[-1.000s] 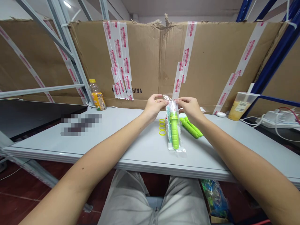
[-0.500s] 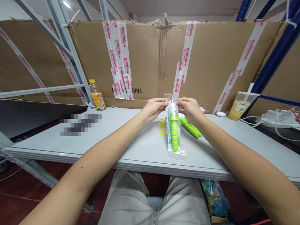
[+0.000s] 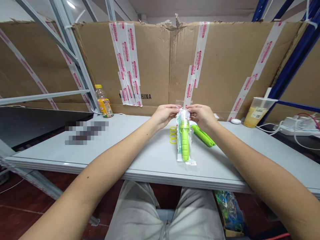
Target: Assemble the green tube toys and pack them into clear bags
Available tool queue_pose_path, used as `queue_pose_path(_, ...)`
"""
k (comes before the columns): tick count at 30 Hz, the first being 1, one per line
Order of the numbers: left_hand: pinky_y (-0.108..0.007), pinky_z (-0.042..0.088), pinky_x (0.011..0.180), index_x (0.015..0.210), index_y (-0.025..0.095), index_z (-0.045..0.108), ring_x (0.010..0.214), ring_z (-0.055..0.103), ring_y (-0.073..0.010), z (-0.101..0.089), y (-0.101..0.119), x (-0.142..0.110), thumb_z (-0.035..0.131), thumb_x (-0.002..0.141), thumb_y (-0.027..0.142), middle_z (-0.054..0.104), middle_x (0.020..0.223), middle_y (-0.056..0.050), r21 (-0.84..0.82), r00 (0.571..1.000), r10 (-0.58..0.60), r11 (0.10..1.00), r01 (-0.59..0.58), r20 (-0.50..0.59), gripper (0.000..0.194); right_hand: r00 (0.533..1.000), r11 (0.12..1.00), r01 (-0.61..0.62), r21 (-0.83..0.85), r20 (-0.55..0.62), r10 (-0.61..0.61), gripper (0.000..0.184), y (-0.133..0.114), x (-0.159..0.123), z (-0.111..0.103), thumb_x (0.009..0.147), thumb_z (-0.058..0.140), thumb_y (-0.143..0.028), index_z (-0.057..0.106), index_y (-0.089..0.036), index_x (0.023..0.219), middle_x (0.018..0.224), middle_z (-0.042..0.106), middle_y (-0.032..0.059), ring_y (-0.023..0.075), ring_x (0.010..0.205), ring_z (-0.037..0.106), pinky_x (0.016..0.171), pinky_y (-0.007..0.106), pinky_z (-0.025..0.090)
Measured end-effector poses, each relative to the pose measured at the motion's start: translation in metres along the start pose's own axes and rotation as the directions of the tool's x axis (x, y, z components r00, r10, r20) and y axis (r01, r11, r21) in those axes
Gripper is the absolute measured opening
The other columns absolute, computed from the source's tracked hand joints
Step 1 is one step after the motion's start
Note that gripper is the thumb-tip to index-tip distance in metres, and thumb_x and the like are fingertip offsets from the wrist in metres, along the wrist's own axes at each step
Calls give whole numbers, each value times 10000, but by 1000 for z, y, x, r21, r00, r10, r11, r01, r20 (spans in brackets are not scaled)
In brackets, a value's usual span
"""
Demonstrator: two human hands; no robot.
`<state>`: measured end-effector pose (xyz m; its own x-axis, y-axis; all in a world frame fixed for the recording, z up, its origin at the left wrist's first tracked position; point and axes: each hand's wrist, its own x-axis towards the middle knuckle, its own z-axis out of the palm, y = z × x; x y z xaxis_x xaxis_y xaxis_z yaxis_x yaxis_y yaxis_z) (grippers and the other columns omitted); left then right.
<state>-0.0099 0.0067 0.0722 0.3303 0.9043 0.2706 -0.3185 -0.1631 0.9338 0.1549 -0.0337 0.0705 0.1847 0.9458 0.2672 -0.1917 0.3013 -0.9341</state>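
Observation:
A clear plastic bag [image 3: 190, 158] hangs over the table, held at its top edge. Inside it is a bright green tool-like piece with a ribbed handle [image 3: 185, 143] and a clear upper part; its exact kind I cannot make out. My left hand [image 3: 165, 116] pinches the bag's upper left corner, and my right hand [image 3: 200, 115] pinches the upper right. Just left of the bag lies a column of several yellow rings [image 3: 173, 141]. Partly behind my right hand, green long pieces [image 3: 203, 136] lie on the table.
A grey-white table [image 3: 105, 146] stands before a taped cardboard wall [image 3: 155, 66]. A juice bottle [image 3: 104, 103] is at the back left. A drink cup [image 3: 256, 113], a small white case [image 3: 235, 121] and a power strip [image 3: 295, 126] are at the right.
The bag's lower end has swung slightly left. Both hands keep their pinch at the top, almost in place.

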Motion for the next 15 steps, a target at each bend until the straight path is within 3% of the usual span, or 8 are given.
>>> queue_pose_path(8,-334,512,728,746,99,726,677,641,-140,0,1,2,705,688,3,707,724,-74,14,999,40,999,-40,-12,115,996,997,68,31,53,-70,138,5,8,-3,593,668,-63,631,-174,666,600,571,0,121,540,539,538,295,494)
queue_pose_path(15,-280,514,637,759,130,682,622,614,-113,-4,-2,4,746,678,64,654,671,-8,6,987,140,990,-141,77,122,972,979,198,56,116,-203,128,9,14,-7,582,660,-71,602,-185,579,572,557,-19,118,525,543,537,279,471)
